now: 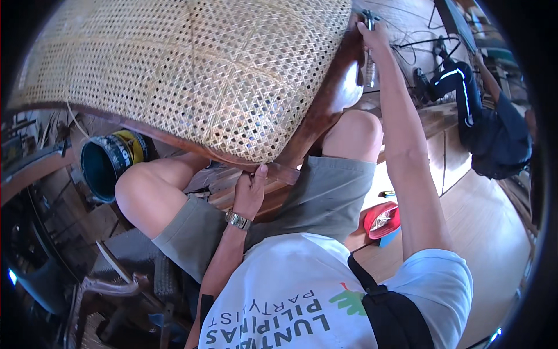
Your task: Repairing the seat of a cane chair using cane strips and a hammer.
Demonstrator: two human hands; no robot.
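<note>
A large woven cane panel (232, 75) in a brown wooden chair frame (325, 104) rests across my knees. My left hand (250, 192) grips the frame's near corner, its thumb on top and its other fingers hidden behind the wood. At the far right side of the frame, my right hand (376, 39) is closed around a grey metal hand tool (369, 18). The tool's kind is too small to tell. A narrow metallic part shows below that hand, beside the wood.
A dark green-lined bucket (100, 168) stands by my left knee. Carved wooden chair parts (110, 288) lie at the lower left. A red pouch (382, 221) sits right of my thigh. Another person (494, 125) is at the right. Dark cables (415, 43) cross the floor beyond my right hand.
</note>
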